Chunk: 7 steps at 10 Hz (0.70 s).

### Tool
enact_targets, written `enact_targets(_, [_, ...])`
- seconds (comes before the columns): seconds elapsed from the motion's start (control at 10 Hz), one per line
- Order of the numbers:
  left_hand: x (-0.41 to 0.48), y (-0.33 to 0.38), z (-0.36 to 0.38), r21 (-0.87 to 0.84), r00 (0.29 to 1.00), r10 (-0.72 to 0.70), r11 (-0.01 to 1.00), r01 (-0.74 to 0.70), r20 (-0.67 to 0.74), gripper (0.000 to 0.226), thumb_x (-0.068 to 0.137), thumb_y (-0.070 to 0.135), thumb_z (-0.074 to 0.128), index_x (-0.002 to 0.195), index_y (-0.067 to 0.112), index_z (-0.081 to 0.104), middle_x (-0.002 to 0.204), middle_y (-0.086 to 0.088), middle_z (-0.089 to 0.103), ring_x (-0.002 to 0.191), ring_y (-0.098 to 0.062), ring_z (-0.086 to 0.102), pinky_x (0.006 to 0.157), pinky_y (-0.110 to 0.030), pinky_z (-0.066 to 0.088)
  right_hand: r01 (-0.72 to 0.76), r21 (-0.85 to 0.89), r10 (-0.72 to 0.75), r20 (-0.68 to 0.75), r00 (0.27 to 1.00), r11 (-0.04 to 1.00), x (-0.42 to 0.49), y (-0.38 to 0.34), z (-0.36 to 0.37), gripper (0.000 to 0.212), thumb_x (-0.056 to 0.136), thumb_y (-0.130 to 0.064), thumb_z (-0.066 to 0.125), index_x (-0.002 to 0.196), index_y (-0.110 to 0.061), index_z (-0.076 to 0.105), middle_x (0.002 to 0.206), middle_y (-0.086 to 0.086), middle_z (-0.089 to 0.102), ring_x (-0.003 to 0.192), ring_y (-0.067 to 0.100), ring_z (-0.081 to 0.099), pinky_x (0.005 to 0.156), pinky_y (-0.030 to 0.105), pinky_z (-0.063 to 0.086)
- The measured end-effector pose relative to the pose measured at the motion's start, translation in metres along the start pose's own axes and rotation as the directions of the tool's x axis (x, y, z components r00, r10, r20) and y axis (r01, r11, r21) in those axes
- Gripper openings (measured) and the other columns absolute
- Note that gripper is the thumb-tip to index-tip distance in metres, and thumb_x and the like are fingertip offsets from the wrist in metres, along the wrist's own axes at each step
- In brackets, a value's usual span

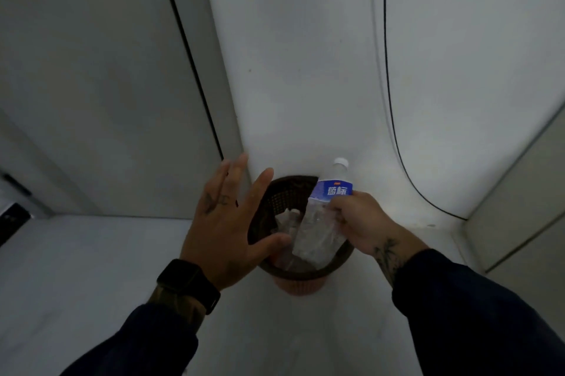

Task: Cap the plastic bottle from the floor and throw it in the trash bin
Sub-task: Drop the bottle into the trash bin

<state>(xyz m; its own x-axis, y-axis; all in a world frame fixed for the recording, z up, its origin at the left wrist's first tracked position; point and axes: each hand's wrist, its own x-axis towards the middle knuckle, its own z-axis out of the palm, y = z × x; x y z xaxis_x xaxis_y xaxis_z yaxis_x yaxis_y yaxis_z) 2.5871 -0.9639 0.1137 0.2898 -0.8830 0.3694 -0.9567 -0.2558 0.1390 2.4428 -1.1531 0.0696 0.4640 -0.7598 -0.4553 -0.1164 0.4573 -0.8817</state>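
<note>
Now R hand [360, 222] grips capped water bottle [321, 222] over woven trash bin [305, 276]; L hand [223, 222] spread wide, empty.

Both arms wore long dark blue sleeves [477, 314]. On the left wrist, low in the middle of the frame, sat a black watch [189, 284] with a wide black band. The left hand [226, 222] had small dark tattoos on its back. The right hand [363, 222] had a leafy tattoo on its wrist.

Bottle [321, 219] over trash bin [272, 195]; left hand [227, 222] left of it, right hand [363, 222] right.
</note>
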Motion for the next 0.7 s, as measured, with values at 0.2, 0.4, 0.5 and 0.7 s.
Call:
enact_targets(0.2, [-0.013, -0.013, 0.015, 0.001, 0.998, -0.05, 0.999, 0.05, 0.024, 0.093, 0.075, 0.085, 0.033, 0.149, 0.046, -0.007, 0.165, -0.007, 0.003, 0.151, -0.027, -0.005, 0.119, -0.05, 0.015, -0.065, -0.103, 0.067, 0.017, 0.998, 0.993, 0.018, 0.036, 0.007, 0.008, 0.081, -0.002, 0.061, 0.088, -0.004, 0.065, 0.083, 0.013, 0.063, 0.074, 0.024, 0.061, 0.082, 0.041, 0.051])
enact_targets(0.4, [-0.009, -0.02, 0.019, -0.003, 0.997, -0.072, 0.997, 0.072, 0.035, 0.092, 0.074, 0.087, 0.03, 0.147, 0.049, -0.012, 0.165, -0.006, 0.001, 0.151, -0.027, -0.005, 0.119, -0.049, 0.012, 0.161, -0.63, -0.093, 0.139, 0.986, 0.759, 0.024, 0.046, -0.008, 0.027, 0.091, -0.023, 0.058, 0.108, -0.008, 0.073, 0.106, 0.014, 0.069, 0.101, 0.03, 0.063, 0.086, 0.031, 0.048])
enact_targets(0.5, [-0.005, -0.021, 0.019, 0.006, 0.998, -0.062, 0.998, 0.061, 0.024, 0.093, 0.073, 0.086, 0.031, 0.147, 0.049, -0.011, 0.165, -0.006, 0.001, 0.151, -0.027, -0.005, 0.119, -0.049, 0.013, 0.129, -0.543, -0.093, 0.095, 0.991, 0.83, 0.024, 0.039, -0.009, 0.021, 0.091, -0.018, 0.058, 0.098, -0.005, 0.074, 0.1, 0.015, 0.069, 0.094, 0.027, 0.062, 0.077, 0.028, 0.047])
enact_targets(0.7, [0.004, -0.019, 0.01, -0.01, 0.999, -0.033, 0.999, 0.033, -0.001, 0.093, 0.073, 0.088, 0.03, 0.147, 0.049, -0.008, 0.165, -0.006, 0.002, 0.151, -0.027, -0.004, 0.118, -0.051, 0.016, 0.006, -0.045, -0.003, 0.064, 0.998, 0.999, 0.014, 0.033, -0.002, 0.027, 0.066, -0.016, 0.074, 0.09, -0.017, 0.061, 0.088, 0.006, 0.063, 0.076, 0.015, 0.062, 0.06, 0.026, 0.053])
